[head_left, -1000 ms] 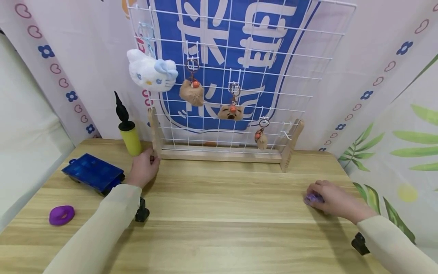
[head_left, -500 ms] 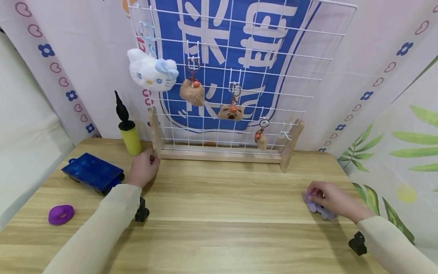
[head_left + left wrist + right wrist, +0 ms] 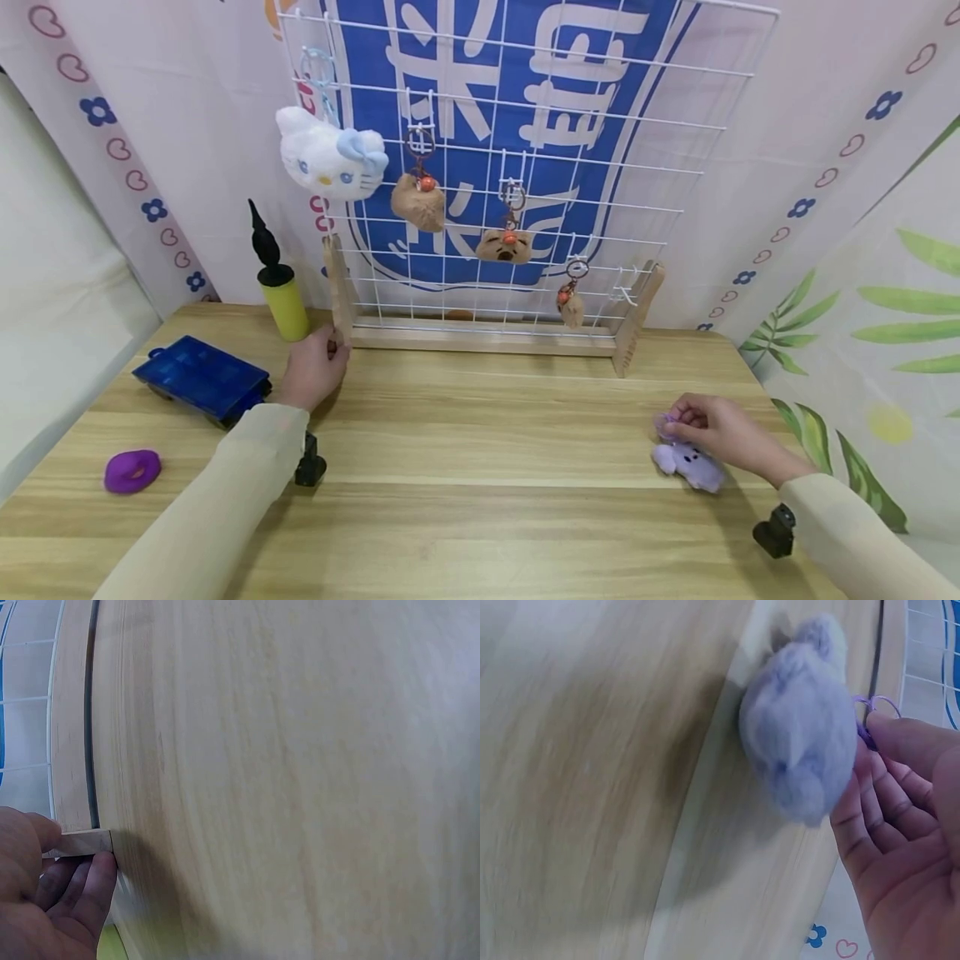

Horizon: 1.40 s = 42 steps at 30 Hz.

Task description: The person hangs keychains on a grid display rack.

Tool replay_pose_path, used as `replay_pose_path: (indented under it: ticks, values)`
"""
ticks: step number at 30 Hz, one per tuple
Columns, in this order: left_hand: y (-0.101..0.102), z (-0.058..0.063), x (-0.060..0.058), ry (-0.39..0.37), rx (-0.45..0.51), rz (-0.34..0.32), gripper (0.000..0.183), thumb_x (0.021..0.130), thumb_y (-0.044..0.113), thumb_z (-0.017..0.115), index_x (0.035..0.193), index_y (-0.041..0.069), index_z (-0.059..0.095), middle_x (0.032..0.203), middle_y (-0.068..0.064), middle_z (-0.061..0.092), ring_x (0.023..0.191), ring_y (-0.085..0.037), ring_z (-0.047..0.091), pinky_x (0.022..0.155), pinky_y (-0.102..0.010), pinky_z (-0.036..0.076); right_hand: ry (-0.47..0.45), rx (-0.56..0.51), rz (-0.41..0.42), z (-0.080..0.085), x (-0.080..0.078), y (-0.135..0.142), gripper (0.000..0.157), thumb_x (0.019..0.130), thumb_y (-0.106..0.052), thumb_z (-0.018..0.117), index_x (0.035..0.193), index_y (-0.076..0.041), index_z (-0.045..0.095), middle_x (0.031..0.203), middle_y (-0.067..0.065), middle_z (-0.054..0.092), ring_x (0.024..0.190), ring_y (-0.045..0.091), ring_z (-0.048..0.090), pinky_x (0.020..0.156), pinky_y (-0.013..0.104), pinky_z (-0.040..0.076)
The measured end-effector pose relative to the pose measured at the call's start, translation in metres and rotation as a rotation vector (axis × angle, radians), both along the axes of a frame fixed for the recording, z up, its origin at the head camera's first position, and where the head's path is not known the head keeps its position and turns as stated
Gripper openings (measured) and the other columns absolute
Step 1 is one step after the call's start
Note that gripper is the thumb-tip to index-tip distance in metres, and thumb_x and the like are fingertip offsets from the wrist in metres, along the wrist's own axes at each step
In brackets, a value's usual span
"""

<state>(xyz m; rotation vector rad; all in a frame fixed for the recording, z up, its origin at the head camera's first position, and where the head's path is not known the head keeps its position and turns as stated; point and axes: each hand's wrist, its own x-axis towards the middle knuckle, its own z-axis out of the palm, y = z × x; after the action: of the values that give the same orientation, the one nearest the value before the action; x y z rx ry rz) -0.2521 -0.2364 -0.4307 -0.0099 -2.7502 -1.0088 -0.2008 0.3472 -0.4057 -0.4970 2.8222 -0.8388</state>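
At the right of the table, my right hand (image 3: pixel 716 429) pinches the purple ring and strap of a lilac plush keychain (image 3: pixel 692 465). The plush head hangs below the fingertips, face toward the head camera. In the right wrist view, the furry plush (image 3: pixel 799 727) shows from behind, with its purple ring (image 3: pixel 886 703) above my thumb. My left hand (image 3: pixel 313 367) grips the left wooden foot (image 3: pixel 86 841) of the stand, thumb on one side and fingers on the other. The stand holds a white wire grid (image 3: pixel 600 204).
On the grid hang a white cat plush (image 3: pixel 330 157) and brown plush keychains (image 3: pixel 417 202); a bare white hook (image 3: pixel 622 294) sits low right. Left on the table are a yellow pump (image 3: pixel 285 307), a blue toy cart (image 3: pixel 202 377) and a purple ring-shaped piece (image 3: pixel 132 472).
My right hand has drawn the lilac plush up by its ring; mostly covered by the hand before, it now hangs with its face showing. The left hand stays put.
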Motion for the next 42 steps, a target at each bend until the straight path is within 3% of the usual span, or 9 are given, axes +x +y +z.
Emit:
replay_pose_path:
  ticks: [9, 16, 21, 25, 31, 37, 42]
  values:
    - [-0.001, 0.000, 0.001, -0.010, 0.005, -0.002, 0.021, 0.105, 0.009, 0.054, 0.114, -0.010, 0.057, 0.094, -0.023, 0.062, 0.075, -0.028, 0.058, 0.065, -0.034, 0.048, -0.116, -0.169, -0.061, 0.004, -0.004, -0.004, 0.022, 0.100, -0.011, 0.068, 0.117, 0.004, 0.067, 0.109, 0.015, 0.073, 0.091, 0.001, 0.067, 0.081, 0.021, 0.059]
    - [-0.001, 0.000, 0.000, -0.022, 0.008, -0.001, 0.022, 0.105, 0.009, 0.053, 0.115, -0.010, 0.057, 0.095, -0.023, 0.063, 0.076, -0.028, 0.058, 0.065, -0.034, 0.048, -0.153, -0.289, -0.094, 0.009, -0.007, -0.013, 0.026, 0.103, -0.009, 0.063, 0.122, 0.008, 0.064, 0.113, 0.019, 0.074, 0.092, 0.001, 0.070, 0.083, 0.022, 0.059]
    - [-0.001, -0.002, -0.001, -0.013, 0.005, 0.001, 0.021, 0.105, 0.009, 0.054, 0.114, -0.010, 0.057, 0.095, -0.023, 0.062, 0.076, -0.028, 0.058, 0.065, -0.034, 0.048, -0.133, -0.321, -0.130, 0.010, -0.010, -0.020, 0.028, 0.103, -0.014, 0.065, 0.120, 0.008, 0.064, 0.111, 0.018, 0.075, 0.091, 0.002, 0.070, 0.085, 0.024, 0.060]
    - [-0.002, -0.003, -0.002, -0.003, 0.001, 0.000, 0.020, 0.105, 0.009, 0.054, 0.113, -0.009, 0.057, 0.094, -0.023, 0.062, 0.076, -0.028, 0.058, 0.066, -0.035, 0.048, -0.135, -0.390, -0.162, 0.012, -0.014, -0.025, 0.029, 0.104, -0.013, 0.062, 0.121, 0.010, 0.061, 0.109, 0.006, 0.074, 0.093, 0.001, 0.069, 0.089, 0.027, 0.061]
    - [-0.002, -0.004, -0.001, 0.006, 0.004, -0.003, 0.020, 0.104, 0.009, 0.054, 0.112, -0.009, 0.058, 0.094, -0.023, 0.063, 0.076, -0.028, 0.058, 0.066, -0.035, 0.048, -0.125, -0.587, -0.179, 0.018, -0.022, -0.034, 0.022, 0.105, -0.010, 0.060, 0.119, 0.008, 0.060, 0.099, -0.014, 0.072, 0.093, 0.000, 0.070, 0.088, 0.022, 0.060]
    - [-0.002, -0.004, -0.001, 0.006, 0.000, -0.001, 0.020, 0.105, 0.009, 0.054, 0.112, -0.009, 0.058, 0.093, -0.022, 0.063, 0.075, -0.028, 0.058, 0.066, -0.035, 0.048, -0.136, -0.828, -0.183, 0.026, -0.032, -0.042, 0.005, 0.105, -0.009, 0.062, 0.109, -0.009, 0.065, 0.102, -0.012, 0.075, 0.095, 0.002, 0.073, 0.089, 0.019, 0.059]
    - [-0.002, -0.003, -0.002, 0.016, -0.005, -0.003, 0.019, 0.104, 0.009, 0.055, 0.111, -0.009, 0.058, 0.093, -0.023, 0.063, 0.076, -0.029, 0.058, 0.067, -0.037, 0.049, -0.095, -1.013, -0.153, 0.030, -0.042, -0.048, 0.011, 0.104, -0.003, 0.062, 0.105, -0.012, 0.069, 0.103, -0.008, 0.077, 0.096, 0.004, 0.073, 0.089, 0.020, 0.059]
